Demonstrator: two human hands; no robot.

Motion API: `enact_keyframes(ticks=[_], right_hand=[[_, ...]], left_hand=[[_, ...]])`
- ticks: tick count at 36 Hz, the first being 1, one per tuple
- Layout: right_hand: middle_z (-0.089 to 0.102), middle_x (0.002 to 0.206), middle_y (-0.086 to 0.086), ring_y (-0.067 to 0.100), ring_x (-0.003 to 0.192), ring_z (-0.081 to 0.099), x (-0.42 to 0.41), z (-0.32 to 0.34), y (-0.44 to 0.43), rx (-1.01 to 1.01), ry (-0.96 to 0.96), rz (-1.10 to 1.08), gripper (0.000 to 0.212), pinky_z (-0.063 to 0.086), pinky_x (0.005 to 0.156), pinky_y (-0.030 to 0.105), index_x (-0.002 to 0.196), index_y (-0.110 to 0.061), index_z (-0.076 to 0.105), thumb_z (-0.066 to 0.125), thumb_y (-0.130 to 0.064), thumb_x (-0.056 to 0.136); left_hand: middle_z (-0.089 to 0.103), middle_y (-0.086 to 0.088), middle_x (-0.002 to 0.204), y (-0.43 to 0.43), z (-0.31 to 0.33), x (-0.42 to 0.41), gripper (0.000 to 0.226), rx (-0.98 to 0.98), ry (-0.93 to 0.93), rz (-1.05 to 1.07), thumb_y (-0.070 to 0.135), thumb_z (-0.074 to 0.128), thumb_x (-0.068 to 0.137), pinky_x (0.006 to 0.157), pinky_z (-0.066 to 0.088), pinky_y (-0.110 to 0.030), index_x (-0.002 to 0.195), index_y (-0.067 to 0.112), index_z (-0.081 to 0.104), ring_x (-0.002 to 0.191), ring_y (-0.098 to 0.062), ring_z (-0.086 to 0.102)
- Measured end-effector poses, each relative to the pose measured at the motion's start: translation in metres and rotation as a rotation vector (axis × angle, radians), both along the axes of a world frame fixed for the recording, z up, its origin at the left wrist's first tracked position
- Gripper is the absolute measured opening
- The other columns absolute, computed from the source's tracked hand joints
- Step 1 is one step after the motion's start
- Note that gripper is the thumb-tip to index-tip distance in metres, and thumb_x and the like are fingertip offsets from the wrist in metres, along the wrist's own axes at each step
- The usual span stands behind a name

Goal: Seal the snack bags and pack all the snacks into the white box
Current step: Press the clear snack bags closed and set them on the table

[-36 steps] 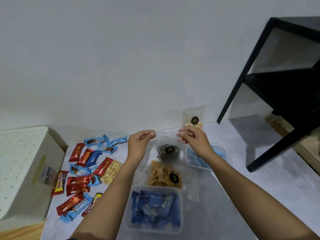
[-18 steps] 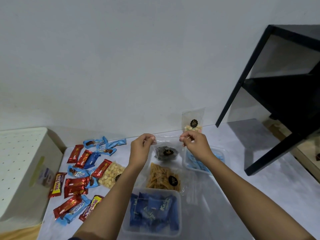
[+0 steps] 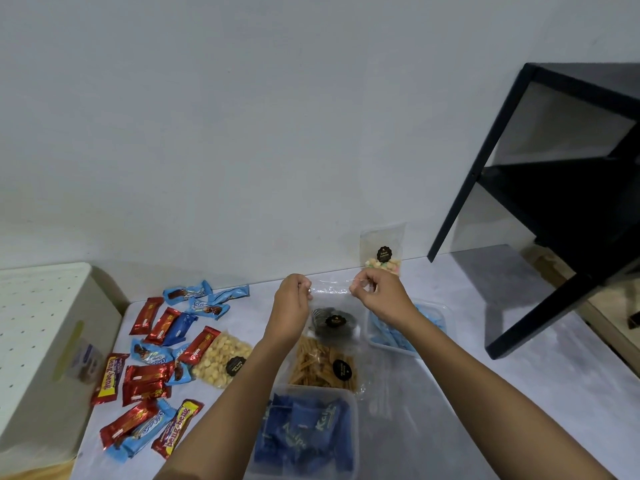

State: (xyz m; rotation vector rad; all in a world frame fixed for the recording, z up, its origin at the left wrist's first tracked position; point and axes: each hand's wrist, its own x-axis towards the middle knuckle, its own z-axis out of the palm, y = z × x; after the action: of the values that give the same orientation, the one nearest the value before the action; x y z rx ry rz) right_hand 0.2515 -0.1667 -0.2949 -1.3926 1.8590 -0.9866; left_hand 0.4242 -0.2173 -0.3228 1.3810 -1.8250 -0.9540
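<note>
At the far left, beside the tabletop (image 3: 519, 393), stood the white box (image 3: 38, 341). I could not see inside it. Next to it lay a heap of red and blue candy bars (image 3: 152, 372) and a bag of round yellow snacks (image 3: 221, 358). None of them were packed yet.

In the middle, I had the left hand (image 3: 292, 299) pinching the left top corner of a clear bag (image 3: 332, 320) with dark snacks in it. The right hand (image 3: 377, 296) pinched the right top corner, with its fingers curled in tight. I think I was working on closing this bag, and I could not tell if its strip was shut yet.

The top edge of the bag ran from left to right between my two hands. Its mouth pointed away from me, toward the wall (image 3: 242, 133). Its long side ran from the wall back toward me.

A bag of yellow sticks (image 3: 322, 365) lay just in front of it, and a small bag (image 3: 382, 251) leaned on the wall. Two tubs, the dark blue tub (image 3: 304, 431) and the light blue tub (image 3: 405, 327), also sat out. So I think almost all the packing was left to do.
</note>
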Motion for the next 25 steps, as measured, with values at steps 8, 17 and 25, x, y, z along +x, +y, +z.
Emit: enact_keyframes(ticks=[8, 17, 25], right_hand=[[0.062, 0.078, -0.012, 0.016, 0.087, 0.057, 0.005, 0.005, -0.005, 0.039, 0.102, 0.035, 0.024, 0.047, 0.09, 0.045, 0.061, -0.034, 0.056, 0.066, -0.02, 0.079], [0.068, 0.091, -0.005, 0.013, 0.095, 0.055, 0.01, 0.007, -0.011, 0.058, 0.273, 0.079, 0.014, 0.03, 0.098, 0.038, 0.07, -0.032, 0.057, 0.062, -0.032, 0.082], [0.069, 0.093, -0.011, 0.012, 0.097, 0.057, 0.019, 0.004, -0.011, 0.065, 0.264, 0.093, 0.008, 0.027, 0.093, 0.035, 0.078, -0.029, 0.063, 0.06, -0.036, 0.082]], left_hand=[[0.058, -0.005, 0.092, 0.005, 0.004, -0.005, 0.019, 0.013, 0.03, -0.027, 0.017, 0.035, 0.099, 0.071, 0.04, -0.015, 0.093, 0.014, 0.052, 0.084, -0.013, 0.055], [0.059, 0.001, 0.09, 0.007, 0.009, -0.004, 0.015, 0.059, 0.12, -0.041, 0.018, 0.042, 0.098, 0.065, 0.042, -0.005, 0.099, 0.013, 0.055, 0.079, 0.0, 0.055], [0.06, 0.002, 0.078, 0.005, 0.008, 0.004, 0.012, 0.165, 0.208, -0.07, 0.018, 0.049, 0.095, 0.069, 0.042, -0.017, 0.088, 0.014, 0.058, 0.074, -0.007, 0.055]])
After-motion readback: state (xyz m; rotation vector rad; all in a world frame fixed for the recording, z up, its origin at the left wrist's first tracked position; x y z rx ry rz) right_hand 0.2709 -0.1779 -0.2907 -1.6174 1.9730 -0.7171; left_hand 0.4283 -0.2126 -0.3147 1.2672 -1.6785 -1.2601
